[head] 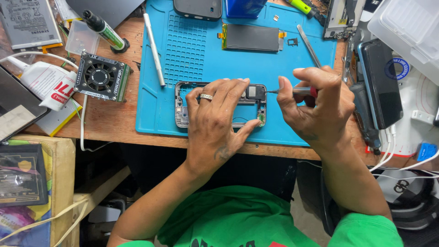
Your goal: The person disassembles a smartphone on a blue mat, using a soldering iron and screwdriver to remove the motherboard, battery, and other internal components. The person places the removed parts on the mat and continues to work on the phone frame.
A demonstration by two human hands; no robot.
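Note:
A bare phone frame (182, 114) lies on the blue work mat (183, 50) near the table's front edge. My left hand (215, 121), a ring on one finger, presses flat on the frame and covers its middle. My right hand (318, 103) grips a small screwdriver (292, 91) with a red collar. The screwdriver's thin tip points left and meets the frame's top right corner, beside a dark camera part.
On the mat lie a dark flat phone part (251, 37), tweezers (309, 45) and a white stick (154, 43). A small black fan (101, 76), a glue tube (45, 82) and a marker (104, 28) sit left. A dark phone (382, 82) rests right.

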